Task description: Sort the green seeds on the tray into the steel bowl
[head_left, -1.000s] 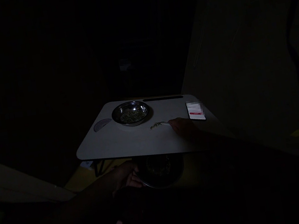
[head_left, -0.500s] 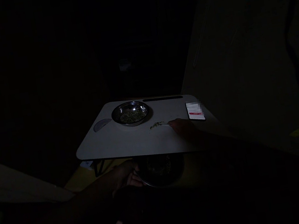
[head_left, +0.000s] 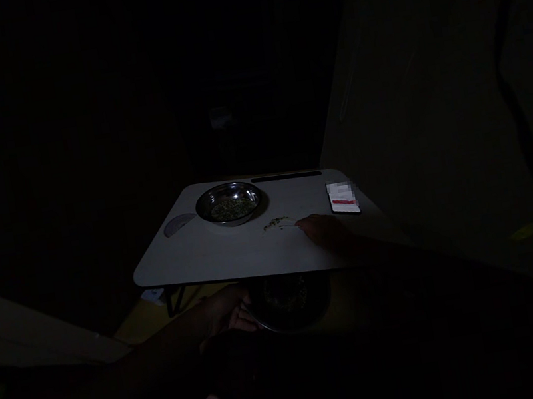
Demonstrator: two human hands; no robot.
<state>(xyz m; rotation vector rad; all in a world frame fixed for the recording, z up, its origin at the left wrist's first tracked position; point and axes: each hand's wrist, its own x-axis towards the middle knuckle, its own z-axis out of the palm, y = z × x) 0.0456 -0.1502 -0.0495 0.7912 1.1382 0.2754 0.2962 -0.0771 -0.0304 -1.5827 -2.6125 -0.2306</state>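
In the dim head view, my left hand (head_left: pixel 236 310) grips the left rim of a dark metal bowl (head_left: pixel 286 326) below the table's front edge, with small bits scattered inside it. My right hand (head_left: pixel 320 229) is closed over the white table (head_left: pixel 215 258). From its fingers a thin pale tool (head_left: pixel 289 225) points left; its exact kind is too dark to tell. The tool's tip is at a small pile of greenish seed-like bits (head_left: pixel 275 223) on the tabletop. Farther back, a shiny steel bowl (head_left: pixel 232 222) holds more such bits.
A lit phone (head_left: pixel 344 199) lies near the table's right side. A grey half-round shape (head_left: pixel 179 224) is at the left, and a dark slot (head_left: pixel 286 177) runs along the back edge. A wall (head_left: pixel 421 155) rises at the right; deep shadow covers the surroundings.
The pale tool and my right hand have shifted slightly against the pile, and the bits lie a little differently. The whole view has moved slightly. My left hand still grips the lower bowl.
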